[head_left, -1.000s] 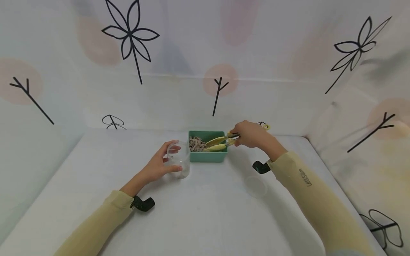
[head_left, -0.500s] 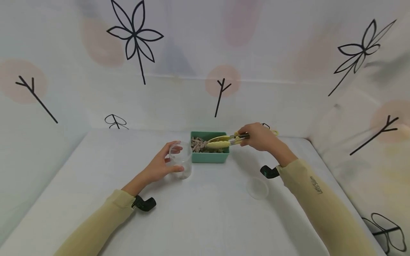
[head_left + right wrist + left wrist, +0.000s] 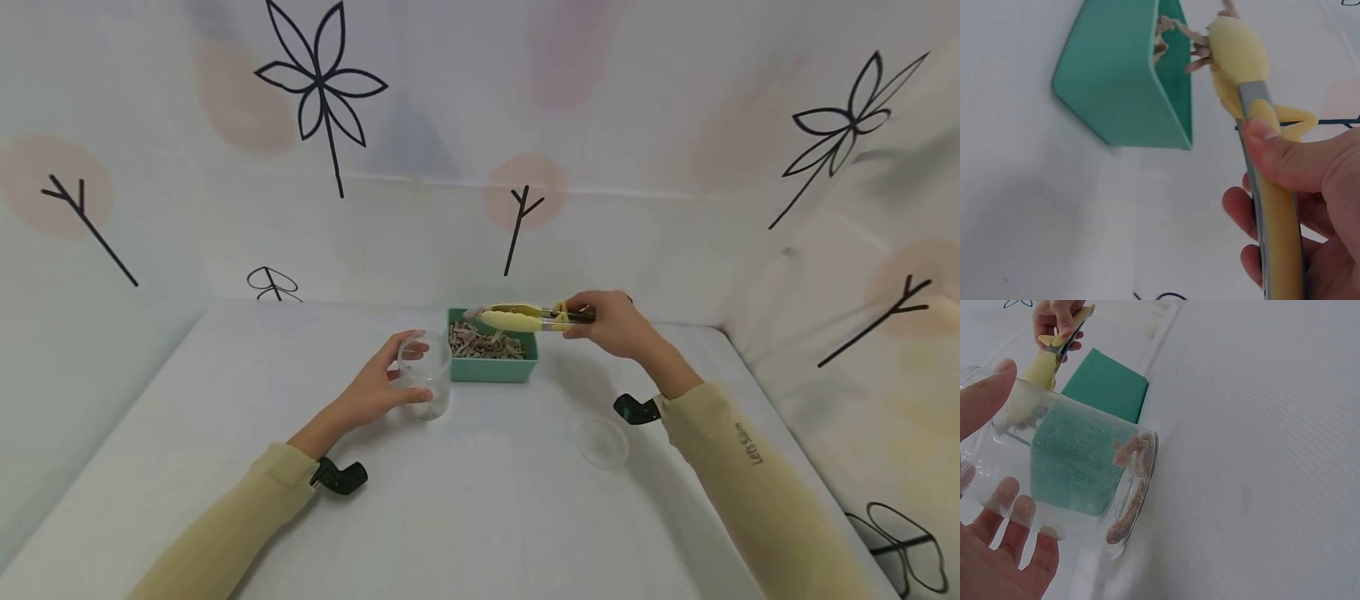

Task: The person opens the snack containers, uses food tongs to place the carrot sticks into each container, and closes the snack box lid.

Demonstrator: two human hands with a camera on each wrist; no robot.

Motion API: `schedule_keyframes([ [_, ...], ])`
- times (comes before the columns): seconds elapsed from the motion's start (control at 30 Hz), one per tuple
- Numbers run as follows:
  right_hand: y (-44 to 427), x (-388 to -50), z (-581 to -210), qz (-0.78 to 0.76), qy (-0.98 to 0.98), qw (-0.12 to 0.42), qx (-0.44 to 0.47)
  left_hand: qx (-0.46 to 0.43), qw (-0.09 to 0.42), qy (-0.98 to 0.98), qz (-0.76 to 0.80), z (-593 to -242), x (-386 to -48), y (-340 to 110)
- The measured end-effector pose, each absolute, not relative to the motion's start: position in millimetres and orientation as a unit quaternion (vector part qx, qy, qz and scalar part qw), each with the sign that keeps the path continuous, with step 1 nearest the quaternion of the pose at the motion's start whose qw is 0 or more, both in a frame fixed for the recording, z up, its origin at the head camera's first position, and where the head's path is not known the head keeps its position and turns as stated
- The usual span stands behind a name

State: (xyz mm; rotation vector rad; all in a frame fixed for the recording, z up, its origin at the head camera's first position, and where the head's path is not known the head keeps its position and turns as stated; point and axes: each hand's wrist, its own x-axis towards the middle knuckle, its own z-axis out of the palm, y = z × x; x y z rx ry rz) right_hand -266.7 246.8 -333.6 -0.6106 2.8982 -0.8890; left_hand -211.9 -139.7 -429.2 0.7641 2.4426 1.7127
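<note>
From here I see the tongs (image 3: 512, 320) risen out of the pile, a pinch of brownish pieces (image 3: 474, 313) in their tips.
Nearest, a clear round disc (image 3: 602, 443) lies on the worktop (image 3: 480, 508), towards its right edge; farther in, the left hand (image 3: 375, 383) curls thumb and fingers round a clear jar (image 3: 433, 393), a few pieces at its bottom; beyond, near the worktop's far edge, sits the green box (image 3: 491, 372), just beside the jar, its heap (image 3: 483, 343) below the tongs, whose arms the right hand (image 3: 611, 323) squeezes between thumb and fingers; half a second ago the tips were down at the heap, so I judge the pick-up made, the load not yet in the jar.
</note>
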Motion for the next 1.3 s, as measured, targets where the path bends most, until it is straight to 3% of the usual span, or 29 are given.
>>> schedule_keyframes([
  [0.27, 243.4, -265.5, -349.5, -0.297, 0.933, 0.012, -0.204, 0.249, 0.028, 0.793, 0.555, -431.6, -213.8, -139.7],
  [0.63, 225.7, -260.9, -341.9, -0.185, 0.957, -0.016, -0.223, 0.248, 0.025, 0.792, 0.558, -428.2, -211.2, -139.9],
  [1.3, 226.9, -257.8, -341.4, -0.343, 0.922, -0.001, -0.178, 0.242, 0.035, 0.795, 0.555, -429.6, -213.1, -137.2],
])
